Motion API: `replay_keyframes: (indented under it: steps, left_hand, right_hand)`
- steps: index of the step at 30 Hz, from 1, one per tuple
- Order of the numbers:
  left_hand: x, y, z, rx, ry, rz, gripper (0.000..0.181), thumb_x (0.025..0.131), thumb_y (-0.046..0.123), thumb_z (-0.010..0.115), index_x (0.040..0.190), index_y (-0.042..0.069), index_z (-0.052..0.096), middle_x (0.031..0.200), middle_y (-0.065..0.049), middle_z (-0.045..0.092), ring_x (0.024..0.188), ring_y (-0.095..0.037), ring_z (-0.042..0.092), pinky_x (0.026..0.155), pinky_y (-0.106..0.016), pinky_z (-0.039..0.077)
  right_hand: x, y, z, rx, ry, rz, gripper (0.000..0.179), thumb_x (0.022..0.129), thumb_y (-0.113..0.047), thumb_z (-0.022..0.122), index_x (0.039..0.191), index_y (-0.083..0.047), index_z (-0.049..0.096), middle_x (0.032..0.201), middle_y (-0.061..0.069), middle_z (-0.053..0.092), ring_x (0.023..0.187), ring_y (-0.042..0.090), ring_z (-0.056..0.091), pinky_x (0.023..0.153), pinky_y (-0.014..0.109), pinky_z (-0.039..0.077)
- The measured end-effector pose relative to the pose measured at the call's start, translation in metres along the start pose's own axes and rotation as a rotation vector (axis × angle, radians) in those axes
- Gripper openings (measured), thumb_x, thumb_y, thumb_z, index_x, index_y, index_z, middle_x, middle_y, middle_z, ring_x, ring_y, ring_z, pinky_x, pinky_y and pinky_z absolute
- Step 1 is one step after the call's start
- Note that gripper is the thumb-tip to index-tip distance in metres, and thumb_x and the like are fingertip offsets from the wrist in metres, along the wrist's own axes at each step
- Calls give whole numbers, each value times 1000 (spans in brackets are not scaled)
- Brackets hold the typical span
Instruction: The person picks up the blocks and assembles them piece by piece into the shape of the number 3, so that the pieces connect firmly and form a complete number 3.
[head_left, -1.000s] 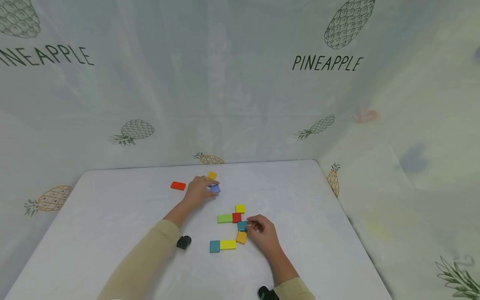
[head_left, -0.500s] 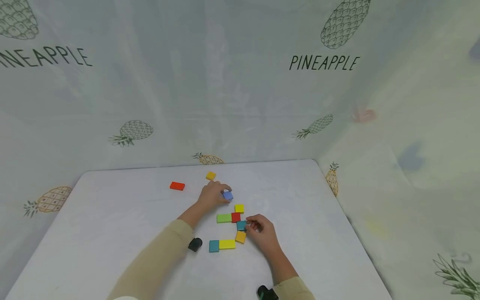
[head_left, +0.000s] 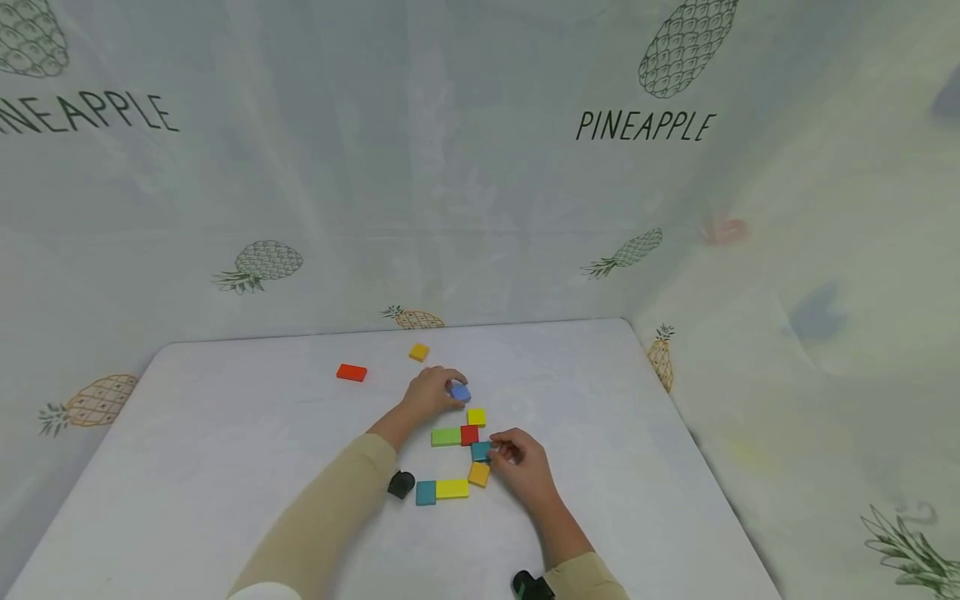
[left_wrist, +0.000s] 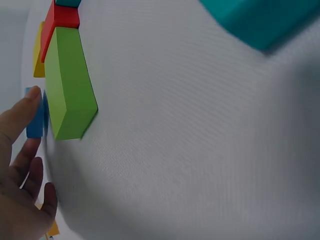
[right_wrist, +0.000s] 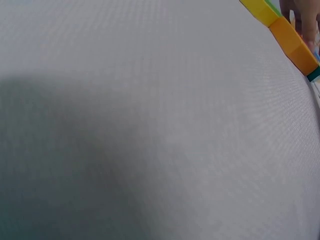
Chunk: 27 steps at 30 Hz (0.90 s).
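My left hand [head_left: 430, 395] pinches a small blue block [head_left: 461, 392] between thumb and finger, just beyond a yellow square block [head_left: 476, 417]. In the left wrist view the blue block [left_wrist: 36, 120] is close beside the long green block [left_wrist: 72, 85]. My right hand [head_left: 522, 463] rests at the right side of the row, fingers curled, thumb and fingertip right at the edge of a teal block [head_left: 480, 452]; I cannot tell if they grip it. That teal block lies between a red block [head_left: 469, 436] and an orange block [head_left: 478, 475].
Nearer me, a yellow oblong block [head_left: 452, 489] touches another teal block [head_left: 425, 493]. At the back of the white table [head_left: 187, 467] lie a red-orange oblong block [head_left: 352, 372] and a yellow-orange square block [head_left: 419, 352]. A pineapple-print sheet [head_left: 465, 167] hangs behind.
My left hand has carried the blue block rightward and toward me, from beside the yellow-orange block to just beyond the row. My right hand has stayed beside the teal block.
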<state>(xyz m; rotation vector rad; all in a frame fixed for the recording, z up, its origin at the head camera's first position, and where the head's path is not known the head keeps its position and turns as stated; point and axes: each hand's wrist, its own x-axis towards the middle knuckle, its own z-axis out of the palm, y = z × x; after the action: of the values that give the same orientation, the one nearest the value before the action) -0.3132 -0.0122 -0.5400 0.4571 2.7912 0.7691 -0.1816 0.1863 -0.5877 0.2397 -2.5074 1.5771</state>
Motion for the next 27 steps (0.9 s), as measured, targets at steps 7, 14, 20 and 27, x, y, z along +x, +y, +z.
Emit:
replay_keyframes:
  steps: [7,14,20,27]
  left_hand:
    - [0,-1,0,-64,-7,0,42,79,26,83,118,21,68,96,1,60,87,-18,52,81,-36,46]
    - [1,-12,1,-177,-23,23,47,78,25,83,121,22,67,101,1,60,92,-19,51,85,-38,44]
    - [3,-20,0,-292,-60,31,42,81,22,81,120,20,68,102,1,59,95,-20,50,87,-36,44]
    - [5,-27,0,-336,-104,49,37,86,21,77,122,21,68,108,0,59,99,-20,50,91,-36,44]
  right_hand:
    - [1,0,1,-17,-8,7,18,86,-8,72,104,-13,71,90,-10,64,77,13,55,69,24,49]
    - [1,-2,1,-17,-6,17,18,86,-8,72,104,-13,72,89,-10,64,77,14,55,70,24,49]
    - [1,-1,0,-19,-4,16,19,86,-7,72,103,-14,72,89,-10,64,76,14,55,69,24,49]
    - [0,-2,1,-13,-2,12,18,86,-10,72,104,-13,71,91,-8,65,77,13,55,69,24,49]
